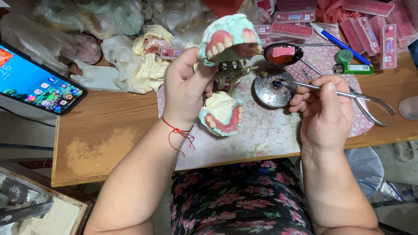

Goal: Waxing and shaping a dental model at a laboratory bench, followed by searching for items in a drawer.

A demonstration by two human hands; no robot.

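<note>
My left hand (185, 87) grips a brass hinged articulator (230, 72) that carries two plaster jaw casts with pink wax and white teeth. The upper cast (228, 37) is tipped open above my fingers, and the lower cast (222, 114) rests on the patterned mat (270, 130). My right hand (324, 106) holds a thin metal wax tool (305, 86), its tip over a round metal burner lid (272, 89). Just behind the lid, a metal spoon (282, 54) holds a slab of pink wax.
A phone (37, 82) with a lit screen lies at the left. Pliers (370, 109) lie right of my hand. A green lighter (352, 68), a blue pen (339, 43), pink tooth strips (379, 32), plaster casts and plastic bags (109, 21) crowd the back of the wooden table (109, 135).
</note>
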